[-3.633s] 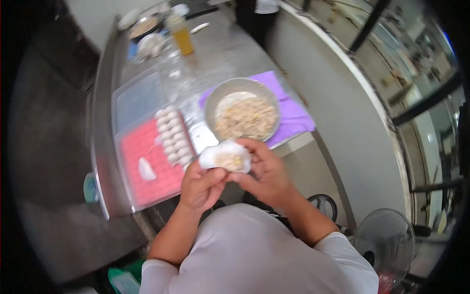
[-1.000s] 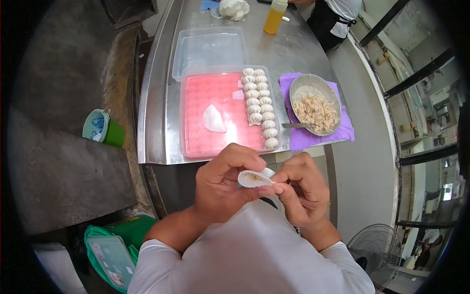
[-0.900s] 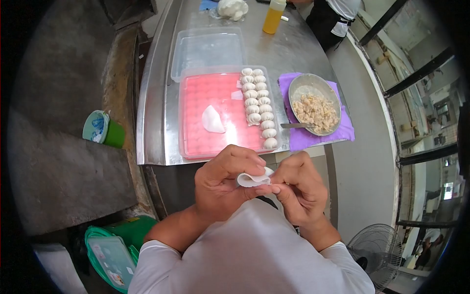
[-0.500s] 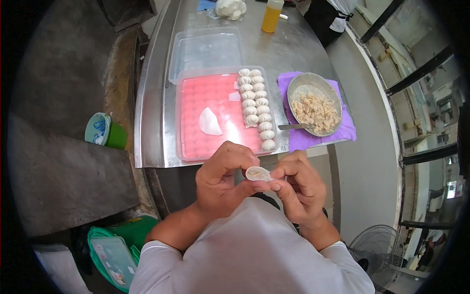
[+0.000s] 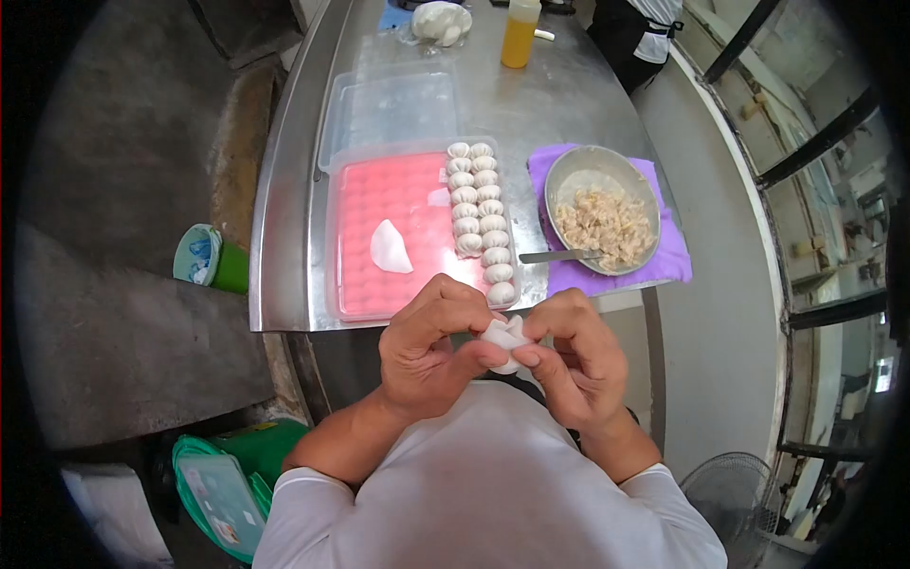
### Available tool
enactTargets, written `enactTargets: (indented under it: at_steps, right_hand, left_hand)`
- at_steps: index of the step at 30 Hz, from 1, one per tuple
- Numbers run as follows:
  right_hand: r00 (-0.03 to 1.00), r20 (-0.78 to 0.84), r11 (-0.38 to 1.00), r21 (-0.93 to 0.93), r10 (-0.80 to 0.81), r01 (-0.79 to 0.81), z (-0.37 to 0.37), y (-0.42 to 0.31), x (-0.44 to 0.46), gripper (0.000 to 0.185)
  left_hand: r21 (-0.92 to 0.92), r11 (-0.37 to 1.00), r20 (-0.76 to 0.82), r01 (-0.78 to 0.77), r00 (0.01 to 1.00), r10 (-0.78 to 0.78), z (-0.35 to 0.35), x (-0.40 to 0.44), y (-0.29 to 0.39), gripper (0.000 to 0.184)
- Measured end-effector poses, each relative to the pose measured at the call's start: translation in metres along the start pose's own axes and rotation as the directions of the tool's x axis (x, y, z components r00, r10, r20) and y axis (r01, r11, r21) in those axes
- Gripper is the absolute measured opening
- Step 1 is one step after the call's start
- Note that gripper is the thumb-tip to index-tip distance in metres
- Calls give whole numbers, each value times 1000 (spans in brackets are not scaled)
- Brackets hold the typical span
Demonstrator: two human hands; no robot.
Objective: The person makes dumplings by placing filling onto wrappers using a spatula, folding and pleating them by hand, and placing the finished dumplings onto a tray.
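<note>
Between my two hands is a small white dumpling (image 5: pixel 507 343), its wrapper gathered and folded at the top. My left hand (image 5: pixel 431 332) pinches its left side with thumb and fingers. On the right side, my right hand (image 5: pixel 578 356) presses the wrapper between thumb and forefinger. Just beyond, a clear plastic tray (image 5: pixel 334 223) with a pink layer holds two columns of pleated dumplings (image 5: pixel 491 223) along its right side. One flat white wrapper (image 5: pixel 391 248) lies on the pink layer. A metal bowl (image 5: pixel 559 190) of chopped filling (image 5: pixel 607 228) stands at the right.
Under the bowl is a purple cloth (image 5: pixel 673 251); a flat metal spatula (image 5: pixel 559 256) rests over the bowl's rim. Farther back are a clear lid (image 5: pixel 389 114), a bottle of yellow liquid (image 5: pixel 520 33) and bagged dough (image 5: pixel 442 23). A person in a black apron (image 5: pixel 621 38) stands behind.
The wrapper, open like a cup with filling showing, is now drawn together at the top between my fingers. The view has shifted slightly, so the tray and bowl appear a little farther left.
</note>
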State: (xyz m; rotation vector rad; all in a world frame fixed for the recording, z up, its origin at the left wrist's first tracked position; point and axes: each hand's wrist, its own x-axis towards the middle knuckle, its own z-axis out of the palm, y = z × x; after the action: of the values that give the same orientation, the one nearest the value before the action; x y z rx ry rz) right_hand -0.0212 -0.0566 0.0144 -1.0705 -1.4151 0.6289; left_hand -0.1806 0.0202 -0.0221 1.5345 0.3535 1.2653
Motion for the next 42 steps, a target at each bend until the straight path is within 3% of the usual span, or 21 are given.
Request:
enactTargets:
  at_steps: [1, 2, 4, 6, 8, 9, 11, 14, 17, 19, 24, 27, 28, 29, 30, 31, 33, 35, 37, 39, 42]
  right_hand:
    - [991, -74, 987, 129, 107, -97, -2, 1, -1, 13]
    - [992, -74, 987, 133, 104, -94, -10, 2, 0, 13]
    - [999, 51, 999, -38, 7, -5, -25, 4, 5, 14]
    - [999, 52, 999, -50, 10, -8, -34, 7, 5, 15]
    - [999, 52, 998, -59, 14, -11, -48, 10, 4, 16]
    - [996, 85, 996, -81, -32, 39, -56, 13, 6, 16]
    - [990, 119, 992, -93, -75, 86, -65, 18, 5, 16]
    - [1000, 20, 996, 80, 23, -25, -80, 25, 3, 15]
    - [989, 145, 999, -13, 39, -37, -99, 29, 6, 18]
    - [973, 232, 993, -109, -17, 43, -104, 33, 8, 20]
    - [970, 242, 998, -56, 2, 12, -108, 40, 10, 21]
    - [959, 277, 996, -62, -52, 71, -106, 49, 15, 22]
    - [954, 277, 992, -23, -112, 123, -104, 51, 16, 23]
    - [955, 274, 992, -30, -110, 123, -102, 51, 17, 23]
    - [945, 268, 972, -88, -186, 216, -101, 51, 21, 24]
    - [929, 268, 942, -146, -257, 303, -98, 51, 24, 26]
    - [938, 294, 940, -225, -185, 256, -88, 56, 25, 30]
    - [974, 226, 993, -112, -20, 46, -77, 60, 28, 31]
    - [981, 166, 995, -50, 99, -91, -63, 62, 24, 26]
    - [946, 44, 940, 107, 320, -323, -51, 70, 18, 18]
    - [932, 26, 932, -50, 362, -360, -23, 75, 22, 25]
  left_hand:
    - [36, 999, 27, -13, 1000, 12, 4, 4, 0, 28]
    - [71, 997, 53, -27, 998, 23, 7, 6, -1, 26]
    - [78, 997, 56, -13, 998, 8, 14, 12, -1, 25]
    - [85, 996, 61, 4, 998, -9, 26, 14, -4, 24]
    - [8, 998, -95, -57, 994, 57, 45, 13, -11, 23]
    - [14, 998, -93, -57, 994, 58, 49, 15, -13, 23]
    - [87, 996, 5, -30, 1000, 29, 50, 16, -14, 21]
    - [180, 984, 23, -3, 1000, -1, 64, 22, -13, 18]
    - [229, 973, 45, 36, 998, -47, 75, 27, -12, 15]
    - [226, 971, 29, 79, 996, -88, 77, 25, -14, 15]
    - [249, 962, 42, 109, 992, -123, 74, 24, -14, 16]
    - [279, 953, 161, 120, 972, -169, 64, 29, -19, 21]
    - [29, 947, 110, 319, 941, -321, 66, 30, -22, 29]
    - [-230, 844, 102, 485, 874, -475, 66, 30, -23, 37]
    - [-363, 592, 286, 719, 691, -664, 54, 34, -20, 38]
    - [-368, 585, 294, 723, 687, -665, 46, 34, -25, 38]
    - [-511, 292, 524, 808, 562, -640, 25, 27, -44, 33]
    - [-517, 448, 379, 729, 664, -644, 13, 35, -48, 29]
    - [-500, 510, 285, 700, 689, -666, 5, 43, -45, 33]
    - [-465, 512, 283, 722, 670, -687, -5, 47, -41, 36]
    - [-371, 515, 277, 773, 621, -733, -18, 51, -38, 41]
